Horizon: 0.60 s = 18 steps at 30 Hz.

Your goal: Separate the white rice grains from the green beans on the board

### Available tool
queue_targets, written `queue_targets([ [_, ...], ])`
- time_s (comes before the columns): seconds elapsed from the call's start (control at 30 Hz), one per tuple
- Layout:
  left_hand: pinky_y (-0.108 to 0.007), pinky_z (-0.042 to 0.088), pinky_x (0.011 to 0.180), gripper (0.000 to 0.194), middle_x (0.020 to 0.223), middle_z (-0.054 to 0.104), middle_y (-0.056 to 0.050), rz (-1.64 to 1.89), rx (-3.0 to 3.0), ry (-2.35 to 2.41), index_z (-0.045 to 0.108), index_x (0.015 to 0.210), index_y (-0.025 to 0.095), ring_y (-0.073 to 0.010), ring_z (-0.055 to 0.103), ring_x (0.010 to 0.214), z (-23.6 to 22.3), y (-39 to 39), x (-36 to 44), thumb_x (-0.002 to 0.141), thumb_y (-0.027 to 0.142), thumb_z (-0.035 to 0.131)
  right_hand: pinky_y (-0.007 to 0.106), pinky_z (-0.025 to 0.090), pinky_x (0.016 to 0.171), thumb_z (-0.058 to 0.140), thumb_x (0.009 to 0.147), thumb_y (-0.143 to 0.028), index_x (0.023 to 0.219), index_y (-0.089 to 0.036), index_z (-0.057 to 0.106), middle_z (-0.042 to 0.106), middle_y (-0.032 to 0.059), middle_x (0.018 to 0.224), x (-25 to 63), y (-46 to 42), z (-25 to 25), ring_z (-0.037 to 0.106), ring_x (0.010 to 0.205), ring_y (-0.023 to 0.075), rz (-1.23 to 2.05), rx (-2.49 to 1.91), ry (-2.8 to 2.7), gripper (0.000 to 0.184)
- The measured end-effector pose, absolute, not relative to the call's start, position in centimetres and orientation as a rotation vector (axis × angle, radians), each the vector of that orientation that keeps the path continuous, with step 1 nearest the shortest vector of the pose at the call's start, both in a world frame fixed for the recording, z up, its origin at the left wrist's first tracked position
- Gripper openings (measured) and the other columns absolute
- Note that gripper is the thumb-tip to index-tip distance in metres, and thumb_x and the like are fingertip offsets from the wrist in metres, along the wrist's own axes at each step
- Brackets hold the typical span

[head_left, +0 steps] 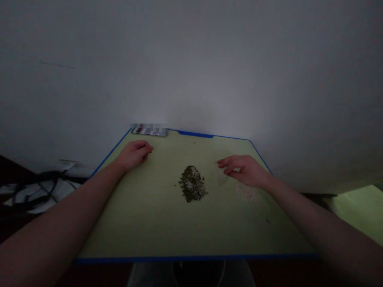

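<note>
A pile of small green grains [193, 185], with paler bits mixed in, lies in the middle of the light table top. My left hand [137, 154] rests on the table to the pile's upper left, its fingers curled in, with nothing seen in them. To the right of the pile is my right hand [241, 169], its fingers loosely bent and apart from the thumb. Nothing clear shows between its fingertips. Just below it lies a thin, pale patch of grains [247, 193]. A faint see-through or shiny area by the right fingertips is too dim to make out.
A phone-like flat thing [150, 130], partly blurred out, lies at the table's back left corner. Blue edging [196, 134] borders the table [155, 223], which stands against a grey wall [191, 59]. Dark cables [44, 187] are at the left. A small dark mark [268, 221] is at front right.
</note>
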<state>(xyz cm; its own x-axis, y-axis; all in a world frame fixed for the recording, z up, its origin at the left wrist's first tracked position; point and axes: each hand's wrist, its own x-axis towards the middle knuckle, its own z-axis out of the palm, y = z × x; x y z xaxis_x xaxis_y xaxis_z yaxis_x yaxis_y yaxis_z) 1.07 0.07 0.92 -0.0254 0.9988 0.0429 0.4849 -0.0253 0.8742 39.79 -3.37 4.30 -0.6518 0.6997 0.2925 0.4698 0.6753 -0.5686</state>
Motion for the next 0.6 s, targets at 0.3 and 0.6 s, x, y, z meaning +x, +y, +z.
queue_targets([
  [0.3,-0.025,0.031,0.044,0.022,0.043,0.047,0.004,0.976,1.585,1.612,0.052,0.055,0.021,-0.0113,0.041,0.041,0.9,0.0,1.2,0.069,0.037,0.057,0.036,0.054,0.083,0.057,0.087,-0.019,0.081,-0.024,0.073,0.074,0.0050,0.092,38.6,-4.8,2.2,0.069,0.093,0.0192,0.427,-0.868,-2.436,0.019],
  [0.6,-0.025,0.030,0.043,0.022,0.042,0.046,0.004,0.976,1.566,1.605,0.052,0.055,0.021,-0.0112,0.040,0.040,1.1,0.0,1.3,0.069,0.037,0.058,0.034,0.053,0.081,0.054,0.087,-0.015,0.087,-0.024,0.074,0.075,0.0049,0.091,37.1,-4.1,1.5,0.068,0.089,0.0182,0.371,-0.836,-2.481,0.022],
])
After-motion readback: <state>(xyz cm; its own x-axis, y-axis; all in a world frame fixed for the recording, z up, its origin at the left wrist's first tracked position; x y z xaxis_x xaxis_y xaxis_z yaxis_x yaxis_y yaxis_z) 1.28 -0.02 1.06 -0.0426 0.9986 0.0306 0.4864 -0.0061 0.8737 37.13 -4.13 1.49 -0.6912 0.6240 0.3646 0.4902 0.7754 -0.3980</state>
